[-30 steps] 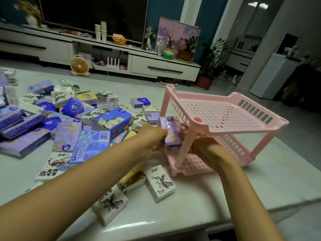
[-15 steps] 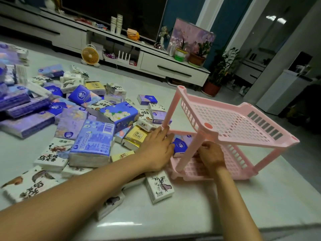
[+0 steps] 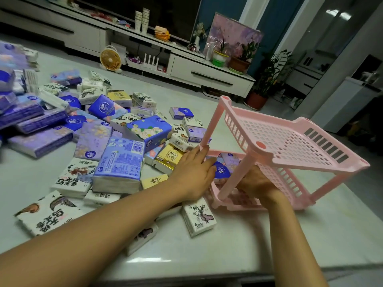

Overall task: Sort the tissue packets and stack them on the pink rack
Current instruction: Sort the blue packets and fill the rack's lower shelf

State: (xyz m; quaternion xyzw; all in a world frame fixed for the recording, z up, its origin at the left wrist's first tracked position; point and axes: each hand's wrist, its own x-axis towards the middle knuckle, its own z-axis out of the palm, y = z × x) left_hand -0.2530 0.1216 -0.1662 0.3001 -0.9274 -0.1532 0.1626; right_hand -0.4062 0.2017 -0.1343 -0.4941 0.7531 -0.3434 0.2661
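Holding the left hand (image 3: 194, 172) at the open left end of the pink rack (image 3: 310, 160), fingers straight and pressed together, tips laid against the near edge of a blue packet (image 3: 222, 172); no curl round it and no pinch, so judged a nudge to seat it square, not a carry. Meeting it from the other side with the right hand (image 3: 257, 183), tucked under the upper tier (image 3: 279, 133) and partly behind the front post (image 3: 234, 175); cannot tell its state, whether spread, curled or pinching, with the fingers hidden by post and packet. Probably steadying the packet, or the light rack itself, against the left hand's push. Right at the left fingertips, between the two hands: the blue packet, flat on the lower tier (image 3: 277, 179), with a lavender packet (image 3: 232, 160) just beyond it, away from both hands. Just left of the left hand: a yellow packet (image 3: 169, 157) at the edge of the unsorted heap (image 3: 122, 160), spread over the worktop (image 3: 269, 235) well out to that side. Close under the left wrist: a white packet (image 3: 199, 216) with a plant drawing. Filling low first, by the look of it, to keep the rack steady.
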